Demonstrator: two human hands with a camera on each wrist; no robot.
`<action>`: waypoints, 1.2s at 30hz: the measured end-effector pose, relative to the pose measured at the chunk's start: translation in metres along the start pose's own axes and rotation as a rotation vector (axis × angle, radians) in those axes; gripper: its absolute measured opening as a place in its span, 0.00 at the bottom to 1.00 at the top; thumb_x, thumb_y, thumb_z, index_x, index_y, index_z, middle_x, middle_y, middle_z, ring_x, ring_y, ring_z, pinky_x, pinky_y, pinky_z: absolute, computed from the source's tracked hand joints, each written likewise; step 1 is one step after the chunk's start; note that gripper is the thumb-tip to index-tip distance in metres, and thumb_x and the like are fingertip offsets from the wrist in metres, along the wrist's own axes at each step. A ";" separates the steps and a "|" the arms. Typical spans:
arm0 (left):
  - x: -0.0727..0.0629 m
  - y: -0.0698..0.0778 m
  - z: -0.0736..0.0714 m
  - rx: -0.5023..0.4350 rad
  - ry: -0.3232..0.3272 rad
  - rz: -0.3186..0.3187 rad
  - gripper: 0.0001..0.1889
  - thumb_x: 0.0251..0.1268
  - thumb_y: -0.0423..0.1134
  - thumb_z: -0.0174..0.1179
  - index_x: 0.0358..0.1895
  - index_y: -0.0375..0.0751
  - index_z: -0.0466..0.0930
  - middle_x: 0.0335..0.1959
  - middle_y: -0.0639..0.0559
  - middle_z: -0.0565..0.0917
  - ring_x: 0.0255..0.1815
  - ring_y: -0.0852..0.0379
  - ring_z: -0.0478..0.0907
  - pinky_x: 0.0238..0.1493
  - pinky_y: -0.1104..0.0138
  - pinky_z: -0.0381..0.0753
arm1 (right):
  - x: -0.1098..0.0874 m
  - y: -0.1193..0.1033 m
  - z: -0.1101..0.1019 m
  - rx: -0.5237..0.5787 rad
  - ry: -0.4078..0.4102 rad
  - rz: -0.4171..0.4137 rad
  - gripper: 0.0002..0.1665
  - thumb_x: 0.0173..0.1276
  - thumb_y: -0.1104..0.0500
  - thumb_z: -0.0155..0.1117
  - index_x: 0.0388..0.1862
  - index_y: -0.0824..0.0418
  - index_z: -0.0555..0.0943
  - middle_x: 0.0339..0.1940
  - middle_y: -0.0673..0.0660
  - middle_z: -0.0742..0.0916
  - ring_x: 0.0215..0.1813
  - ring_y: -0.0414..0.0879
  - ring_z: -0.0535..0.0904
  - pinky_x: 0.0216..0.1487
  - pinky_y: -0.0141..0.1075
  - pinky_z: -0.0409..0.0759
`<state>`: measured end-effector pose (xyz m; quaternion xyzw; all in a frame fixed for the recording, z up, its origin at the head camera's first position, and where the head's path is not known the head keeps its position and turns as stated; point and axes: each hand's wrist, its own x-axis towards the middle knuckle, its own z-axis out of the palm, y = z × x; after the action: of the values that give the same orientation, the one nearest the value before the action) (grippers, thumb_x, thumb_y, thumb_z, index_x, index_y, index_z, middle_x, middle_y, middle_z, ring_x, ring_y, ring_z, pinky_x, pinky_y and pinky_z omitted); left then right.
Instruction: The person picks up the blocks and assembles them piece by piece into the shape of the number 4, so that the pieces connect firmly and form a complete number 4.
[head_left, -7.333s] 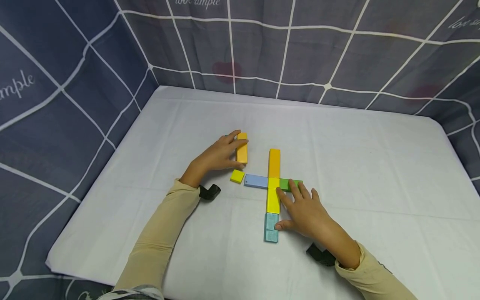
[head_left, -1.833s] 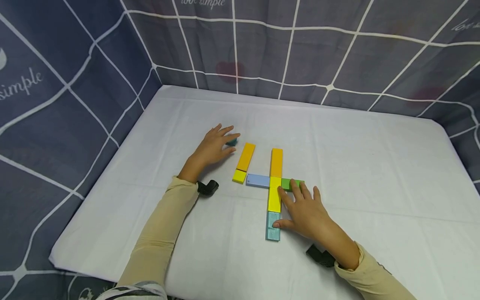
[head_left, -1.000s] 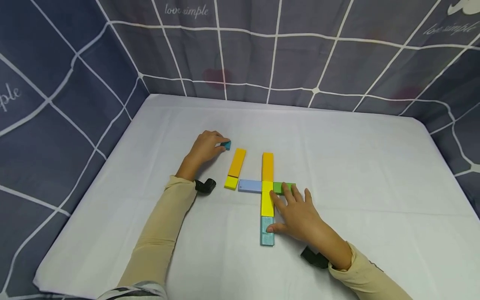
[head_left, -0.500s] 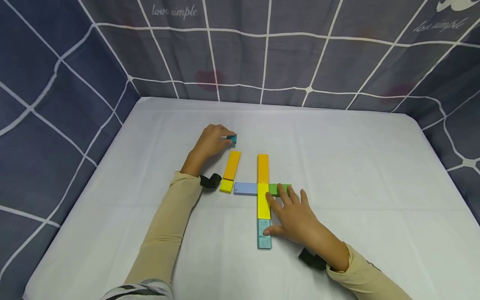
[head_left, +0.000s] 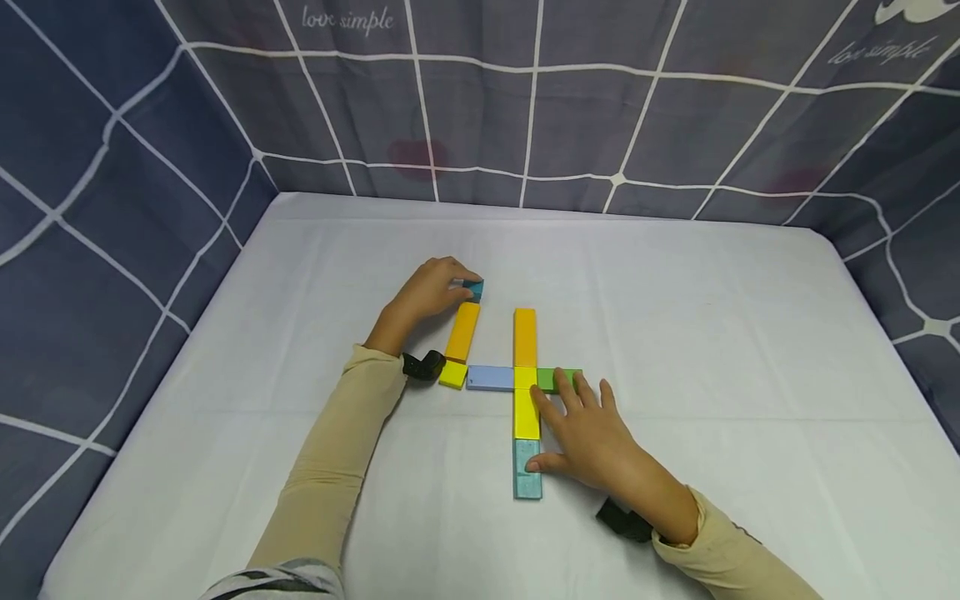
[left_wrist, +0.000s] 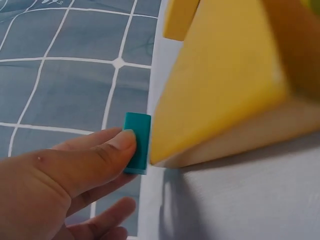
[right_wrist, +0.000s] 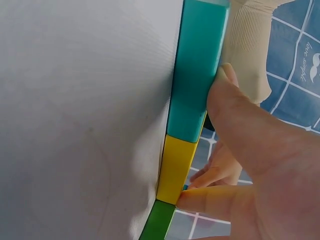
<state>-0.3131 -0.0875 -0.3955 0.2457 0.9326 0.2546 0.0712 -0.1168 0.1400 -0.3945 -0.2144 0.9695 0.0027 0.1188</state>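
Note:
My left hand (head_left: pixel 429 290) pinches a small teal block (left_wrist: pixel 142 135) between thumb and fingers, right at the far end of a tilted orange block (head_left: pixel 462 331). A small yellow block (head_left: pixel 453 374) meets that orange block's near end and sits beside a light blue block (head_left: pixel 490 378). My right hand (head_left: pixel 588 433) lies spread over the cross of blocks, its thumb on the long teal block (head_left: pixel 527 487). Its fingertips touch the yellow block (head_left: pixel 527 417) and the green block (head_left: pixel 547 380). Another orange block (head_left: pixel 525 337) forms the top of the cross.
The blocks lie on a table with a white cloth (head_left: pixel 697 333). Dark grey grid-patterned curtain (head_left: pixel 480 108) hangs behind and at the sides. Black wrist straps (head_left: pixel 423 366) are on both arms.
My left hand let go of the orange block, now tilted against the small yellow one. It then took up the small teal block and brought it to the orange block's far end. Right hand stayed.

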 end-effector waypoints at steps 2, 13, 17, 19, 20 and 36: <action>-0.001 0.000 -0.002 0.007 -0.004 -0.005 0.15 0.61 0.38 0.59 0.51 0.44 0.80 0.51 0.47 0.80 0.54 0.50 0.74 0.60 0.58 0.69 | 0.000 0.000 0.000 -0.002 0.000 -0.001 0.55 0.46 0.26 0.57 0.68 0.55 0.63 0.69 0.69 0.62 0.68 0.68 0.57 0.61 0.66 0.55; -0.006 -0.014 0.004 -0.050 -0.043 -0.011 0.17 0.61 0.41 0.59 0.53 0.42 0.78 0.52 0.45 0.79 0.54 0.49 0.73 0.59 0.57 0.69 | 0.000 -0.001 0.001 0.002 0.006 -0.011 0.55 0.46 0.25 0.56 0.68 0.55 0.63 0.69 0.69 0.63 0.68 0.68 0.57 0.60 0.66 0.56; -0.006 -0.015 0.005 -0.077 -0.030 -0.022 0.17 0.60 0.41 0.59 0.52 0.43 0.79 0.52 0.46 0.79 0.53 0.50 0.73 0.58 0.58 0.70 | 0.000 -0.002 0.000 0.008 -0.001 -0.009 0.55 0.46 0.25 0.56 0.68 0.55 0.63 0.69 0.69 0.63 0.68 0.68 0.57 0.61 0.66 0.55; -0.006 -0.015 0.005 -0.087 -0.031 -0.028 0.16 0.60 0.41 0.59 0.52 0.43 0.79 0.52 0.46 0.78 0.53 0.50 0.73 0.58 0.58 0.70 | 0.000 -0.002 0.000 0.002 0.001 -0.009 0.55 0.46 0.25 0.56 0.68 0.55 0.63 0.69 0.69 0.63 0.68 0.68 0.57 0.61 0.66 0.56; -0.006 -0.015 0.004 -0.091 -0.032 -0.029 0.16 0.60 0.41 0.59 0.52 0.42 0.79 0.52 0.46 0.78 0.53 0.50 0.72 0.58 0.58 0.70 | 0.000 -0.002 -0.001 -0.001 0.004 -0.009 0.55 0.46 0.26 0.57 0.68 0.55 0.63 0.69 0.69 0.63 0.68 0.68 0.57 0.60 0.66 0.56; -0.002 -0.017 0.004 -0.065 -0.077 0.064 0.15 0.67 0.37 0.50 0.54 0.40 0.77 0.54 0.44 0.78 0.58 0.48 0.72 0.63 0.58 0.66 | 0.001 0.001 0.000 -0.018 0.041 -0.013 0.54 0.46 0.26 0.57 0.67 0.56 0.64 0.68 0.69 0.64 0.67 0.68 0.59 0.59 0.67 0.57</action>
<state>-0.3176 -0.0997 -0.4077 0.2825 0.9121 0.2771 0.1069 -0.1178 0.1403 -0.3949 -0.2218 0.9703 0.0060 0.0969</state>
